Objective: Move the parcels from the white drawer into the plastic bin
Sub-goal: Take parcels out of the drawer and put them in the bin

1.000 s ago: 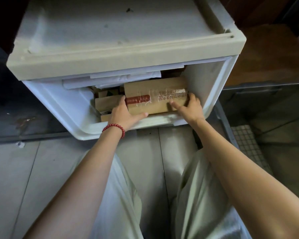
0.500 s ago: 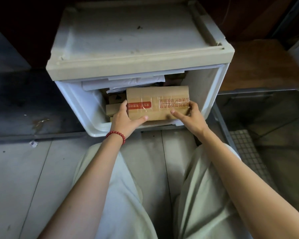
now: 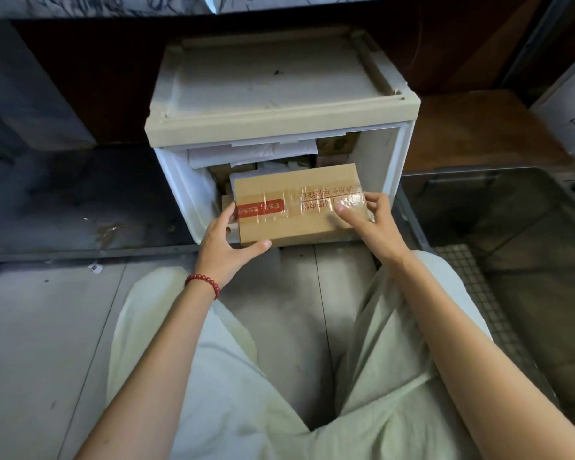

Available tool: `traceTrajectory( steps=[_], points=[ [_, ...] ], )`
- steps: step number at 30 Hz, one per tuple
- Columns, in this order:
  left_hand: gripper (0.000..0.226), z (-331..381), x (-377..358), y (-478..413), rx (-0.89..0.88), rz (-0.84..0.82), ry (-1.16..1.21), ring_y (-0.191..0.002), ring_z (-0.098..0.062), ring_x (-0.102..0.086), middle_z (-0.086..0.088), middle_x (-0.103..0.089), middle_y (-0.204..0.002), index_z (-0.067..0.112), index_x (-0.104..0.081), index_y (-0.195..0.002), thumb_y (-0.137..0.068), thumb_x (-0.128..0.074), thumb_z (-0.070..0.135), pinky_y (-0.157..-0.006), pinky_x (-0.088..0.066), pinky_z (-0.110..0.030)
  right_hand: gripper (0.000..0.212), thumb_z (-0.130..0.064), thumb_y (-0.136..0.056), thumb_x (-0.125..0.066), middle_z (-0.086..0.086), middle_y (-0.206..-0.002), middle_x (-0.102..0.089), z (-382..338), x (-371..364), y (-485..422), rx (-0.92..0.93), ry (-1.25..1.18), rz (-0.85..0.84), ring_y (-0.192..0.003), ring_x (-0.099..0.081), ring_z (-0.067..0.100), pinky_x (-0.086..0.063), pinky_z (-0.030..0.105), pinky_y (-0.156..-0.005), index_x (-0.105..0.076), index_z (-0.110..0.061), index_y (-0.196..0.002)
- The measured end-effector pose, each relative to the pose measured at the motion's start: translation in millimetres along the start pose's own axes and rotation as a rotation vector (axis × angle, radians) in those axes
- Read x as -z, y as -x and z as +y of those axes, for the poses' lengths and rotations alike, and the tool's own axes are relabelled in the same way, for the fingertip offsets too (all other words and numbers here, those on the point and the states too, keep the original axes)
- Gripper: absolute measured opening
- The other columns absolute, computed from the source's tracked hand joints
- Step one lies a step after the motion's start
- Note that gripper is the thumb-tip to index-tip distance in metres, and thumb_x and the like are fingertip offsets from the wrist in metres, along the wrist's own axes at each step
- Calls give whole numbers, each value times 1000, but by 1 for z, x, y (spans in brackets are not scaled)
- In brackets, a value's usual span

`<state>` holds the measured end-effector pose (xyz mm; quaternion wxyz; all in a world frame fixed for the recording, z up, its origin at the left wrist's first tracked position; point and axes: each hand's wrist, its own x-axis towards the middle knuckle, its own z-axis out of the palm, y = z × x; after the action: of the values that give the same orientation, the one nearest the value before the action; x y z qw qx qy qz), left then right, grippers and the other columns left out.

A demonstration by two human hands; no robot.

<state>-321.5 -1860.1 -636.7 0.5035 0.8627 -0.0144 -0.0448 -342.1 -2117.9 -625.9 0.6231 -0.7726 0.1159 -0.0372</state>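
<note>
A brown cardboard parcel (image 3: 292,200) with clear tape and a red label is lifted above the front edge of the open white drawer (image 3: 183,190). My left hand (image 3: 224,239) grips its left end, thumb under the front edge. My right hand (image 3: 372,219) grips its right end, thumb on top. Behind it in the drawer lie more parcels: white soft bags (image 3: 253,152) and small cardboard boxes (image 3: 336,146), partly hidden. The clear plastic bin (image 3: 498,227) stands on the floor to the right of the drawer.
The drawer unit's cream top (image 3: 279,91) overhangs the drawer. A dark low shelf (image 3: 80,207) runs to the left. My knees in pale trousers (image 3: 246,376) are below the parcel. A wooden surface (image 3: 472,131) lies behind the bin.
Both hands have raised the cardboard parcel out of the drawer and toward me. The camera has pulled back, so the bin on the right shows more.
</note>
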Motion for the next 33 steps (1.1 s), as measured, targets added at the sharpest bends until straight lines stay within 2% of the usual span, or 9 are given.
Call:
traceTrajectory(
  steps=[3,7,12,16,20,24,26,29,33],
  points=[
    [108,-6,12,7,46,-18,84,-125,-14,-49,5,-43,-139,38,-36,-142,-47,-81,64,-102,-46,-42,58,-45,-84,-67,-8,-128,-52,0,-3,7,0,-44,-69,-109,-50,-9,-42,10,-78,-38,-17,-127],
    [116,-14,26,13,74,-20,153,-124,-16,-50,6,-42,-141,42,-34,-142,-40,-86,64,-101,-47,-43,71,-50,-71,-70,-12,-126,-50,-4,-8,13,-9,-34,-191,-108,-50,-7,-44,11,-75,-36,-21,-126],
    [115,-18,29,22,73,-49,210,-111,-15,-61,5,-47,-138,36,-28,-146,-49,-91,34,-98,-49,-38,76,-41,-70,-73,0,-135,-46,-4,-10,12,28,-61,-230,-123,-46,8,-45,3,-76,-32,-19,-129],
    [104,-16,28,21,64,-32,246,-110,-16,-61,7,-52,-132,39,-27,-143,-61,-87,16,-94,-49,-33,86,-41,-68,-74,-5,-134,-46,-2,-8,13,33,-35,-272,-123,-46,9,-44,8,-81,-29,-26,-140],
    [99,-14,28,18,39,21,238,-109,-11,-60,6,-57,-128,40,-28,-141,-65,-86,16,-93,-46,-30,53,-23,-85,-71,-19,-114,-62,-2,-6,10,64,-33,-293,-103,-58,-9,-43,2,-77,-44,-40,-128],
    [89,-8,24,16,27,69,215,-104,-7,-58,9,-58,-121,30,-32,-142,-70,-82,18,-90,-44,-28,54,-31,-86,-70,-7,-117,-69,5,-7,2,56,-23,-285,-107,-65,7,-48,17,-92,-48,-33,-136],
    [84,-7,23,13,16,90,218,-109,-9,-57,7,-57,-124,27,-36,-141,-71,-81,20,-89,-44,-24,55,-37,-87,-69,-8,-118,-69,9,-7,-2,41,-10,-261,-106,-66,8,-47,22,-95,-49,-33,-137],
    [76,-6,21,12,-9,110,174,-113,-9,-52,7,-54,-125,26,-40,-139,-74,-79,27,-83,-41,-17,45,-40,-90,-62,-10,-113,-68,10,-8,-4,22,3,-179,-99,-66,6,-47,9,-83,-52,-26,-132],
    [72,2,18,10,-13,126,186,-100,1,-55,8,-55,-120,26,-41,-139,-76,-73,36,-79,-48,-12,40,-42,-90,-61,4,-111,-67,10,-8,-5,-36,-66,-114,-97,-64,7,-46,7,-72,-52,-13,-117]
  ],
)
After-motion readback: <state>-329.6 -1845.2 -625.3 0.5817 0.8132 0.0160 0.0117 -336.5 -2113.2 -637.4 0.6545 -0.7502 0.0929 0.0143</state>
